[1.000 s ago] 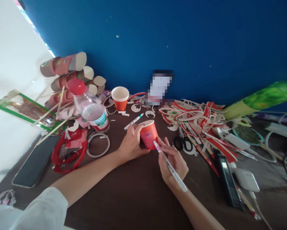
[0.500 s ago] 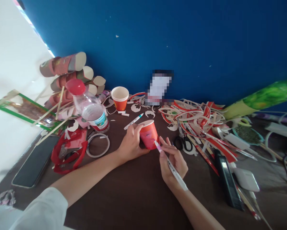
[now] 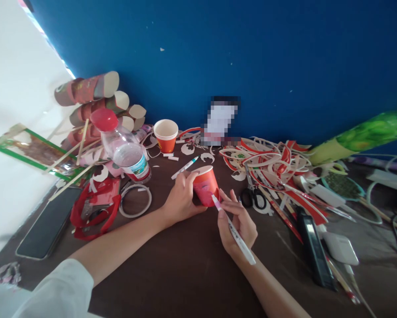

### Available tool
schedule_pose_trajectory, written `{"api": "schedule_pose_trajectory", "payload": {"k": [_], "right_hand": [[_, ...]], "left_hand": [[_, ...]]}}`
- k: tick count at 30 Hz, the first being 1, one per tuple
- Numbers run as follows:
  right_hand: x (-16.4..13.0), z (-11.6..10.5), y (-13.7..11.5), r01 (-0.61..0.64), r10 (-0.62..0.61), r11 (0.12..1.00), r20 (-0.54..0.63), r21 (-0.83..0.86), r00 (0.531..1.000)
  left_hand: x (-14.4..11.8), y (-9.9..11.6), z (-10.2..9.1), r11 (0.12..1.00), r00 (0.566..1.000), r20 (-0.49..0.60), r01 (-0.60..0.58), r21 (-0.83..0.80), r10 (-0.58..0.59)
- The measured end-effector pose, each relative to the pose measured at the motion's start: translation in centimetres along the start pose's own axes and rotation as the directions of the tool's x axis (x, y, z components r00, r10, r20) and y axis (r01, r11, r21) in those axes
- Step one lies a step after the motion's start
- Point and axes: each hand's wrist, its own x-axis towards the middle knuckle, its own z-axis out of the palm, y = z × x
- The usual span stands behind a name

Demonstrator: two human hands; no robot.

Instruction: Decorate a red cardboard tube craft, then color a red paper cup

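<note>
My left hand (image 3: 181,197) is closed round the left side of a red paper cup (image 3: 207,183), which tilts slightly. Purple-pink marks show on the cup's side. In my right hand (image 3: 238,223) sits a white marker (image 3: 240,241) with a pink-purple tip end, gripped like a pen. Its tip meets the cup's side near the marks. Just behind the cup lies a second white marker (image 3: 185,168) with a teal end. Black-handled scissors (image 3: 252,194) rest to the right of my right hand.
Stacked paper cups (image 3: 166,137) stand at the back, near a red-capped bottle (image 3: 127,152). Paper strips (image 3: 268,161) are heaped at right. Rolled paper tubes (image 3: 89,92) pile up at left. A phone (image 3: 47,225), a tape ring (image 3: 135,201) and a black box cutter (image 3: 314,249) lie on the dark table.
The marker in my right hand has shifted slightly left across the cup's side, with the hand following. My left hand and the cup hold their place.
</note>
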Motion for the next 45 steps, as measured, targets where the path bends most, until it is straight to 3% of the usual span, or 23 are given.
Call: {"api": "schedule_pose_trajectory", "payload": {"k": [41, 45], "right_hand": [[-0.15, 0.31, 0.25, -0.054, 0.052, 0.998, -0.054, -0.022, 0.997], [-0.19, 0.35, 0.26, -0.054, 0.053, 0.998, -0.016, -0.023, 0.998]], "left_hand": [[0.06, 0.10, -0.08, 1.000, 1.000, -0.010, -0.003, 0.002, 0.003], [0.02, 0.02, 0.00, 1.000, 1.000, -0.006, 0.000, -0.003, 0.000]]}}
